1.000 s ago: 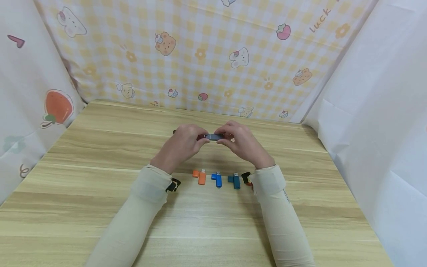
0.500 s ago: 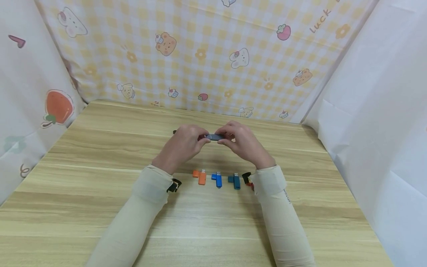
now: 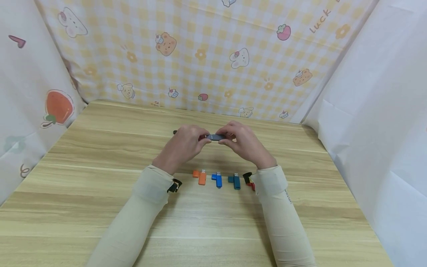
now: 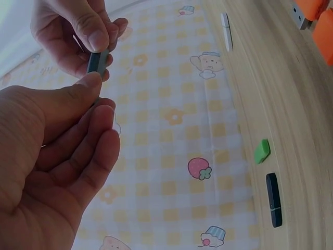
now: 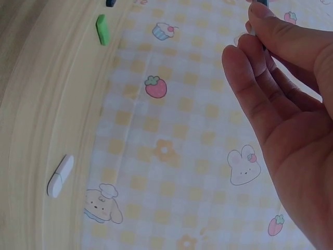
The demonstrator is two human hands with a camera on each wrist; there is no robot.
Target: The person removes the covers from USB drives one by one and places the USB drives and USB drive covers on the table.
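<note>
Raised over the back of the table, a dark grey USB flash drive (image 3: 215, 137) lies level between both hands. The left hand (image 3: 185, 145) pinches its left end between thumb and fingers, and the right hand (image 3: 240, 142) pinches the right end. A pale line crosses its body near the left fingertips, which hide that end. In the left wrist view the drive (image 4: 97, 61) spans the two thumbs. Nearer the person, an orange USB drive (image 3: 202, 178), a blue USB drive (image 3: 218, 180) and a teal USB drive (image 3: 236, 181) lie with plugs bare, each with its cap alongside.
Along the table's back edge lie a black capped stick (image 4: 273, 200), a small green piece (image 4: 262, 151) and a white stick (image 5: 61, 176), mostly hidden by the hands in the head view. A patterned curtain (image 3: 200, 74) stands behind; white cloth (image 3: 377, 129) closes the right side.
Both hands and the grey flash drive have shifted very slightly to the right; the pinch on each end stays the same. The drives on the table have not moved.
</note>
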